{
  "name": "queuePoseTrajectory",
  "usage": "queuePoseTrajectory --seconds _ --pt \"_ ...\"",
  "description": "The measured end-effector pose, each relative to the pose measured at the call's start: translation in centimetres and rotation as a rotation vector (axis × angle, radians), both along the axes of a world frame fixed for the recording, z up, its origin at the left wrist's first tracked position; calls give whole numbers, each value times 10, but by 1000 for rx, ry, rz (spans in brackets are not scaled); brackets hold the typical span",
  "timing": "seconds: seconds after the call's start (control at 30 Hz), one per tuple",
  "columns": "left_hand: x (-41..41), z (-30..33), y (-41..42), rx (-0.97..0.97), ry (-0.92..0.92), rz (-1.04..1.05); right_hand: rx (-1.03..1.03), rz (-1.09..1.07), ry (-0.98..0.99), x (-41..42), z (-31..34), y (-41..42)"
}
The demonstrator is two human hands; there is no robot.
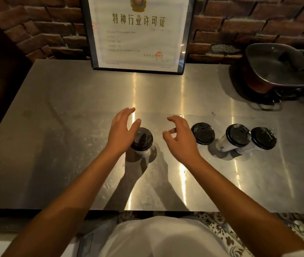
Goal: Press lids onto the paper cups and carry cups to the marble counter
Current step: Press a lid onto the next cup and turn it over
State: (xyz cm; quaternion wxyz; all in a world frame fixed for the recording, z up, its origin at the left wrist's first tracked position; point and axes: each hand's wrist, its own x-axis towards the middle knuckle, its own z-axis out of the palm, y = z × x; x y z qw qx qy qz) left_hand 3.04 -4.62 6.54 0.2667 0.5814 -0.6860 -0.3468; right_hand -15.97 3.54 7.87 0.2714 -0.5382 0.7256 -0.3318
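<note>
A white paper cup with a black lid (pixel 143 139) stands upright on the steel table (pixel 64 127), near its middle. My left hand (pixel 122 129) hovers at the cup's left side, fingers spread, the thumb close over the lid's edge. My right hand (pixel 180 138) is to the right of that cup, fingers curled apart and holding nothing. Just right of it a black lid (pixel 202 133) faces up; what is beneath it is hidden. Two more lidded cups (pixel 237 135) (pixel 263 138) stand side by side further right, touching.
A framed certificate (pixel 138 32) leans on the brick wall at the table's back. A dark lidded pan (pixel 277 68) sits at the back right corner. The table's front edge (pixel 147 210) is near my body, with patterned floor below.
</note>
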Motion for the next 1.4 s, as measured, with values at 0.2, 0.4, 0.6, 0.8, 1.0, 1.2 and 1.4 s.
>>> queuePoseTrajectory --seconds 0.2,0.4,0.6,0.8,1.0,1.2,1.4 --pt "-56 23 24 -100 60 -4 -57 -5 66 -71 7 19" --pt "-120 4 55 -80 112 -15 16 78 255 -133 -1 29" --pt "-176 -29 70 -22 -154 -23 158 205 398 -153 -16 22" --pt "-200 -48 74 -29 -496 -71 183 258 379 -158 -36 17" --pt "-203 -49 77 24 -344 -65 222 235 138 -159 -51 19" --pt "-203 -47 83 103 -311 -49 257 200 -10 -165 -45 24" --pt "-187 -44 120 21 -319 -54 305 156 -287 -155 -37 54"
